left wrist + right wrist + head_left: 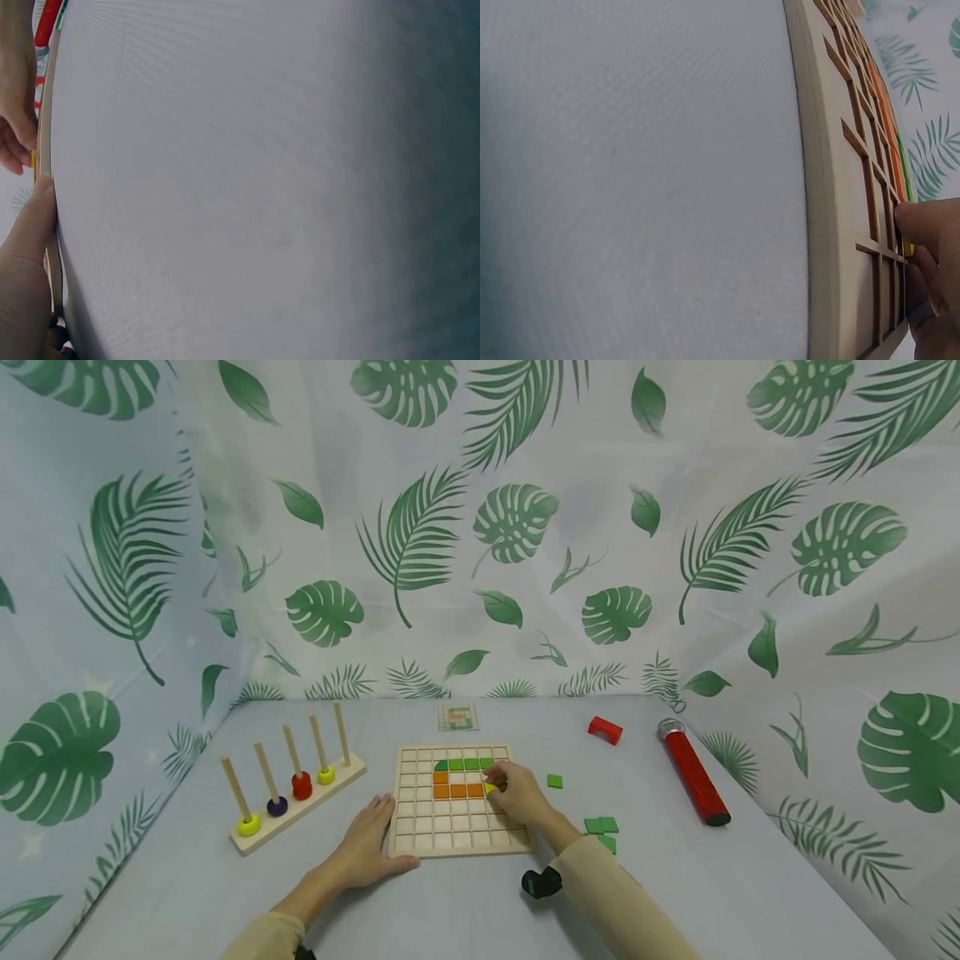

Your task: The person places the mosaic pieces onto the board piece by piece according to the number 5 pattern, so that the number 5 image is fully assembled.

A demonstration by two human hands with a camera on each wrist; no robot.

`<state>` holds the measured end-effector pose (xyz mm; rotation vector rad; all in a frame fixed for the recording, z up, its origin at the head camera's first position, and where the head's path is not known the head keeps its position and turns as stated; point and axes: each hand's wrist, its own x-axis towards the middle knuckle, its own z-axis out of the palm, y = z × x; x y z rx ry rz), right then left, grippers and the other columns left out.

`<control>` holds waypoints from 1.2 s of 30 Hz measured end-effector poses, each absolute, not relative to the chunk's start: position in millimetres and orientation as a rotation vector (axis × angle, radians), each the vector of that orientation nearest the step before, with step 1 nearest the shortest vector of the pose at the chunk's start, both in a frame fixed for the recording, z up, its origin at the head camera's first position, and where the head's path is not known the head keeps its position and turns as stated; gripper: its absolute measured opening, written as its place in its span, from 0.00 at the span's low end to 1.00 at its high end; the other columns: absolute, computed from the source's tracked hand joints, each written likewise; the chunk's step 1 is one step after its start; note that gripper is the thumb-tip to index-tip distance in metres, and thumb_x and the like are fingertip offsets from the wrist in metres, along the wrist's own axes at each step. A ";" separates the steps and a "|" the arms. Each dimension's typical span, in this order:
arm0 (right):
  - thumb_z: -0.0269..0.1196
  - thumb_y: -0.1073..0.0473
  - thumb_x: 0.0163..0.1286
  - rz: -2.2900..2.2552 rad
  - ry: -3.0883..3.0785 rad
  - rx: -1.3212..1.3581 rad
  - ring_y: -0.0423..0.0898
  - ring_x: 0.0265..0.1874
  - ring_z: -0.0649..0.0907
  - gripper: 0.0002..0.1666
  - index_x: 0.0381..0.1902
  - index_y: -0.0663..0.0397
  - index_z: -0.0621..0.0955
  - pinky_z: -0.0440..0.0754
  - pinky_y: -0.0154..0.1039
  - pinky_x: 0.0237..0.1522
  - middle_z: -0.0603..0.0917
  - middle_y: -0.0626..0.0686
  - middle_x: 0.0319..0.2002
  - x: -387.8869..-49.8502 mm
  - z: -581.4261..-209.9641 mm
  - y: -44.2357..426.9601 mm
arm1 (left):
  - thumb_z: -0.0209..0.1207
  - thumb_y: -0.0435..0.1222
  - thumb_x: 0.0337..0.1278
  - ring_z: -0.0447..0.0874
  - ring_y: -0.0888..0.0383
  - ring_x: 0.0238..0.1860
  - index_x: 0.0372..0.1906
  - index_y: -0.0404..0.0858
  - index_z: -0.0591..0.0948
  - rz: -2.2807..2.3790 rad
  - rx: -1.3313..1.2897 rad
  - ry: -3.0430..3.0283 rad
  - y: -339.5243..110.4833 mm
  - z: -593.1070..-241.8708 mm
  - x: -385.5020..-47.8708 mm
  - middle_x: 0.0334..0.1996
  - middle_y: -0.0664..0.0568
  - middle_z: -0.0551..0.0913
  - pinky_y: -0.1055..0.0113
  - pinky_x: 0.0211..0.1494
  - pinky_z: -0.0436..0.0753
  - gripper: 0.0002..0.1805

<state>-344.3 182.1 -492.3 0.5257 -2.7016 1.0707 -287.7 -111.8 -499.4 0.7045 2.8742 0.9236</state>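
A wooden grid board (442,842) lies in front of the person, with green tiles (470,764) and orange tiles (452,791) set in its cells. The right hand (520,792) pinches a yellow tile (491,787) at the right end of the orange row; in the right wrist view the thumb and fingers of that hand (934,255) hold the yellow tile (908,247) at the board (825,180). Against the board's left edge rests the left hand (364,846), fingers extended and thumb spread along the near side.
To the left stands a peg rack (300,806) with coloured rings. Behind the board is a small pattern card (457,717). Rightward lie a single green tile (554,781), several green tiles (602,827), a red block (605,730) and a red tube (693,772).
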 end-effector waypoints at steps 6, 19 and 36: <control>0.65 0.71 0.57 1.060 -2.701 0.504 0.43 0.37 0.79 0.16 0.44 0.62 0.79 0.81 0.36 0.40 0.80 0.49 0.35 -343.5 -491.8 180.0 | 0.66 0.60 0.43 0.44 0.38 0.71 0.70 0.24 0.54 0.926 0.699 2.869 -111.2 -497.7 -286.8 0.70 0.33 0.53 0.46 0.72 0.46 0.59; 0.64 0.71 0.56 1.101 -2.724 0.421 0.43 0.38 0.80 0.18 0.46 0.60 0.79 0.81 0.38 0.41 0.81 0.49 0.36 -341.8 -490.6 178.9 | 0.65 0.61 0.43 0.43 0.39 0.72 0.70 0.25 0.54 0.902 0.690 2.876 -110.4 -497.5 -285.9 0.70 0.33 0.53 0.47 0.72 0.46 0.60; 0.64 0.71 0.59 1.077 -2.685 0.291 0.47 0.37 0.80 0.17 0.47 0.63 0.79 0.82 0.43 0.42 0.83 0.55 0.38 -321.9 -471.2 264.6 | 0.65 0.61 0.42 0.43 0.39 0.72 0.70 0.25 0.54 0.900 0.676 2.881 -110.4 -498.9 -286.9 0.71 0.34 0.52 0.46 0.72 0.46 0.60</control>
